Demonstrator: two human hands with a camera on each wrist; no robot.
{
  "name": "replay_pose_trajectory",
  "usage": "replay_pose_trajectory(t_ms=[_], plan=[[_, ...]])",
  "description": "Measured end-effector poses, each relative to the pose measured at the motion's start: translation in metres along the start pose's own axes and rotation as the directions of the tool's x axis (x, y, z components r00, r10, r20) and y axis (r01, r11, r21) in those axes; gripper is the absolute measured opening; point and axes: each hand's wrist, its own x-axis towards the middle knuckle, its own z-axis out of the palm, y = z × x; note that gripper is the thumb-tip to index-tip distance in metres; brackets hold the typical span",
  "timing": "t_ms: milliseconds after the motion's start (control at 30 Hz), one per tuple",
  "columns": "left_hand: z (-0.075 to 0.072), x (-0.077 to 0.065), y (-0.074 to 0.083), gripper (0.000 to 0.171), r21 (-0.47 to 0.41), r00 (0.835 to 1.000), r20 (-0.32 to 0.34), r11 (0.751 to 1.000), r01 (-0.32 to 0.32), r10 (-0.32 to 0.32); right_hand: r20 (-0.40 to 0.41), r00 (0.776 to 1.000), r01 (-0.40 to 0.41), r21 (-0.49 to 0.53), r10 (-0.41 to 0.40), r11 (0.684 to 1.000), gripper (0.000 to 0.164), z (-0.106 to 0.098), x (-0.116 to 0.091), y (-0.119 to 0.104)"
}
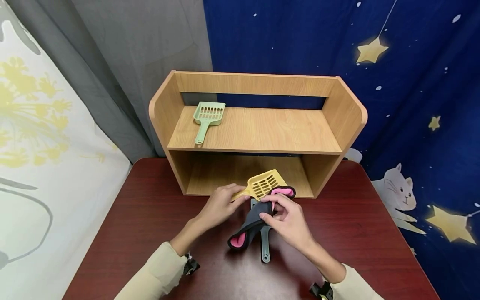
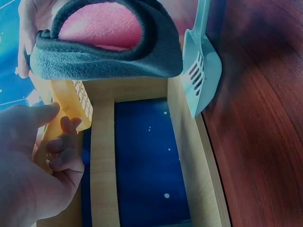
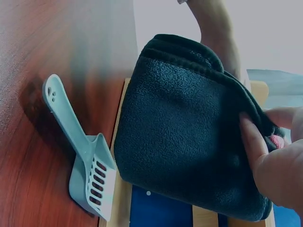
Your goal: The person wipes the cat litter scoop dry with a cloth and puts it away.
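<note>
My left hand (image 1: 221,203) pinches the handle of a yellow slotted litter scoop (image 1: 252,186), held up in front of the shelf's lower level. A folded dark grey fleece cloth (image 1: 254,216) with a pink inner side and black edging is in my right hand (image 1: 289,221), gripped at its edge between thumb and fingers. The cloth overlaps the yellow scoop's near corner in the head view. Below the cloth a blue-grey litter scoop (image 3: 71,123) lies on the table, its handle toward me; the cloth hides much of its head from above.
A two-level wooden shelf (image 1: 255,151) stands at the back of the dark red table (image 1: 157,233). On its upper level, at the left, lies a pale green litter scoop (image 1: 203,130). Grey and blue curtains (image 1: 281,37) hang behind.
</note>
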Motion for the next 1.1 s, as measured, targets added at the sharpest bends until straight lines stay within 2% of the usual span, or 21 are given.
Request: replay_pose_trajectory(t_ms=[133, 267, 400, 500, 600, 733, 900, 1000, 1100], plan=[[-0.001, -0.002, 0.0, 0.024, 0.022, 1.0, 0.006, 0.999, -0.024, 0.024, -0.037, 0.999, -0.021, -0.052, 0.019, 0.998, 0.036, -0.007, -0.002, 0.003], [-0.005, -0.006, -0.001, 0.024, 0.015, 0.999, 0.015, 0.999, -0.038, 0.038, -0.114, 0.993, -0.049, -0.077, 0.04, 0.996, 0.035, -0.022, -0.001, 0.006], [-0.01, -0.009, -0.003, 0.023, 0.023, 0.999, 0.016, 0.999, -0.03, 0.029, -0.184, 0.981, -0.074, -0.099, 0.055, 0.992, 0.035, -0.038, 0.003, 0.008], [-0.01, -0.01, -0.004, 0.023, 0.03, 1.0, 0.006, 0.999, -0.016, 0.016, -0.198, 0.978, -0.084, -0.104, 0.062, 0.991, 0.034, -0.043, 0.004, 0.007], [-0.008, -0.009, -0.003, 0.023, 0.021, 1.0, -0.001, 1.0, 0.001, -0.001, -0.183, 0.981, -0.09, -0.092, 0.072, 0.992, 0.034, -0.035, 0.005, 0.005], [-0.002, -0.005, 0.0, 0.024, 0.01, 1.0, -0.015, 1.0, 0.016, -0.016, -0.148, 0.987, -0.081, -0.075, 0.07, 0.994, 0.033, -0.014, 0.006, 0.0], [0.003, 0.001, 0.005, 0.025, 0.013, 0.999, -0.036, 1.0, 0.002, -0.001, -0.092, 0.995, -0.051, -0.079, 0.044, 0.996, 0.033, 0.009, 0.006, -0.005], [0.004, 0.003, 0.007, 0.026, 0.022, 0.999, -0.035, 1.0, -0.011, 0.011, -0.084, 0.996, -0.046, -0.11, 0.037, 0.993, 0.034, 0.014, 0.005, -0.006], [0.004, 0.002, 0.008, 0.027, 0.028, 0.999, -0.03, 1.0, -0.009, 0.01, -0.103, 0.994, -0.047, -0.127, 0.034, 0.991, 0.034, 0.008, 0.004, -0.003]])
